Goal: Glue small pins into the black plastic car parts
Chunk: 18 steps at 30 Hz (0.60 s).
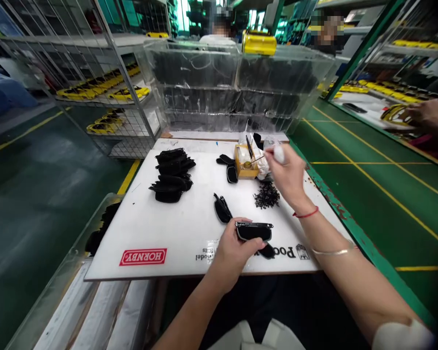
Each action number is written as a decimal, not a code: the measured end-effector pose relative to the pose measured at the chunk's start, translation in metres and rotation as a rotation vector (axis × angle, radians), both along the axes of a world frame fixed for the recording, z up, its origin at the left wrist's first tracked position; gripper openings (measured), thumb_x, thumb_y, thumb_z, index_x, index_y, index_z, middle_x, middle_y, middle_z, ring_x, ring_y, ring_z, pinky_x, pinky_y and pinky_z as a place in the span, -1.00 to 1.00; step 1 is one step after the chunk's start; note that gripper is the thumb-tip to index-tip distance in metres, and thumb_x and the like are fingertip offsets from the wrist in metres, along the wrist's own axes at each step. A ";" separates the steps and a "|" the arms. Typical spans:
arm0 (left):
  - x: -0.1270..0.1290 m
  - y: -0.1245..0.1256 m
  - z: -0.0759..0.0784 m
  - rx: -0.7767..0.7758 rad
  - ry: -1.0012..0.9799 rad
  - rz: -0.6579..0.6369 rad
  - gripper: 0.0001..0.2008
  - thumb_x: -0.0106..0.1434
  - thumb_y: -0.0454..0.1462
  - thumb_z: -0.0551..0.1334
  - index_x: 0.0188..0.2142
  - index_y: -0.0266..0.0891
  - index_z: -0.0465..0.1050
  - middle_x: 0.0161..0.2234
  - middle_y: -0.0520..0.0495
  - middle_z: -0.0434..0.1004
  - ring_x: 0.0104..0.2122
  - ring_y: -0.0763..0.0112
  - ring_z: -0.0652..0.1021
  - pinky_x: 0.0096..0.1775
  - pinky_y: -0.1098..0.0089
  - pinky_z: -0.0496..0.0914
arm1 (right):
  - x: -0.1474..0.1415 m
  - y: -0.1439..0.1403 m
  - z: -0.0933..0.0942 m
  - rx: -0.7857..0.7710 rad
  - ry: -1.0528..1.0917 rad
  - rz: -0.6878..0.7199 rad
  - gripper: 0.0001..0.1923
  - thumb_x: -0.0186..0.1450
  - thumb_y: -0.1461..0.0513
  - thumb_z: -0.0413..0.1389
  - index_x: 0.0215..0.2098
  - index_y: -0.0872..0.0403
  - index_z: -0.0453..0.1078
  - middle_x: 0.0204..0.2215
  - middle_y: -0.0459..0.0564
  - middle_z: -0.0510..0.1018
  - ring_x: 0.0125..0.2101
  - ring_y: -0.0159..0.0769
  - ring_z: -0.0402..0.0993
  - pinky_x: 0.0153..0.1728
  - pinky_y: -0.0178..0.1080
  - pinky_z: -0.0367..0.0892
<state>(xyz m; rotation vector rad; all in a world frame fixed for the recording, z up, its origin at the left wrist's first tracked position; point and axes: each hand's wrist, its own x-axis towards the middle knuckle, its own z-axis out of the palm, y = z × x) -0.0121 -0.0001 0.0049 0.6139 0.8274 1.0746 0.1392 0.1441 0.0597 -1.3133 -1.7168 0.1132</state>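
L hand (233, 250) gripped black plastic shell (253, 231) by its edges, looked light and stiff; R hand (286, 172) pinched thin brush (256, 159) at glue box (245, 163).

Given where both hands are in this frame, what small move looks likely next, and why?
Probably bringing the right hand back to the black plastic shell held in the left hand. The right hand holds a thin stick at the small yellow box, seemingly dipping it, while the shell waits open side up.

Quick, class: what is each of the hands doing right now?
Left hand: closed on a black case.
Right hand: closed on a thin stick at the yellow box.
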 end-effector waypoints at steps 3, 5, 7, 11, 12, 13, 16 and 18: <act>0.002 0.000 -0.004 0.020 0.007 0.020 -0.64 0.06 -0.33 0.35 -0.15 -0.23 0.31 -0.25 -0.04 0.48 -0.24 0.41 0.50 -0.09 0.28 0.40 | 0.008 -0.032 0.012 0.102 0.066 -0.076 -0.86 0.28 0.12 0.08 -0.25 -0.01 0.39 -0.27 0.01 0.50 -0.30 -0.25 0.42 -0.24 -0.17 0.35; 0.002 0.000 -0.005 0.027 0.008 0.013 -0.64 0.07 -0.33 0.34 -0.14 -0.23 0.31 -0.24 -0.05 0.48 -0.21 0.39 0.50 -0.07 0.27 0.39 | 0.013 -0.059 0.018 0.072 0.149 -0.089 -0.88 0.25 0.13 0.13 -0.26 -0.03 0.41 -0.37 -0.03 0.51 -0.49 -0.30 0.40 -0.45 -0.18 0.33; 0.002 0.000 -0.004 0.027 0.006 -0.003 -0.64 0.08 -0.32 0.34 -0.13 -0.23 0.31 -0.22 -0.06 0.48 -0.19 0.37 0.50 -0.06 0.25 0.39 | 0.016 -0.085 0.018 0.006 0.174 -0.088 -0.89 0.21 0.16 0.17 -0.29 -0.02 0.43 -0.47 -0.09 0.48 -0.55 -0.33 0.39 -0.51 -0.20 0.31; 0.002 0.000 -0.003 0.027 0.016 0.001 -0.65 0.09 -0.33 0.33 -0.13 -0.23 0.31 -0.21 -0.07 0.49 -0.21 0.39 0.52 -0.07 0.27 0.39 | 0.019 -0.121 0.010 -0.091 0.140 -0.110 -0.89 0.19 0.17 0.21 -0.31 -0.01 0.44 -0.50 -0.15 0.48 -0.56 -0.38 0.38 -0.51 -0.24 0.29; 0.002 0.000 -0.002 0.025 0.021 0.005 -0.65 0.08 -0.33 0.33 -0.14 -0.23 0.31 -0.22 -0.07 0.49 -0.22 0.39 0.52 -0.07 0.27 0.40 | 0.020 -0.126 0.007 -0.101 0.125 -0.114 -0.89 0.19 0.17 0.21 -0.31 -0.01 0.45 -0.51 -0.15 0.48 -0.56 -0.38 0.38 -0.51 -0.25 0.28; 0.002 0.000 -0.002 0.023 0.026 0.005 -0.65 0.07 -0.32 0.34 -0.15 -0.23 0.32 -0.22 -0.06 0.49 -0.23 0.40 0.52 -0.08 0.28 0.40 | 0.020 -0.129 0.004 -0.106 0.113 -0.114 -0.89 0.19 0.17 0.20 -0.30 -0.01 0.45 -0.52 -0.15 0.48 -0.56 -0.39 0.37 -0.51 -0.25 0.27; 0.001 -0.001 -0.002 0.025 0.034 -0.002 -0.65 0.07 -0.32 0.34 -0.15 -0.22 0.31 -0.22 -0.04 0.49 -0.24 0.41 0.52 -0.07 0.29 0.40 | 0.021 -0.134 -0.001 -0.115 0.095 -0.099 -0.89 0.20 0.17 0.20 -0.30 0.00 0.45 -0.52 -0.15 0.48 -0.57 -0.40 0.37 -0.52 -0.27 0.26; 0.001 -0.001 -0.003 0.035 0.038 -0.010 -0.66 0.09 -0.32 0.33 -0.14 -0.22 0.30 -0.22 -0.05 0.49 -0.23 0.40 0.52 -0.06 0.27 0.40 | 0.022 -0.134 -0.003 -0.125 0.095 -0.085 -0.89 0.21 0.17 0.19 -0.29 0.00 0.45 -0.51 -0.15 0.49 -0.56 -0.41 0.36 -0.52 -0.28 0.26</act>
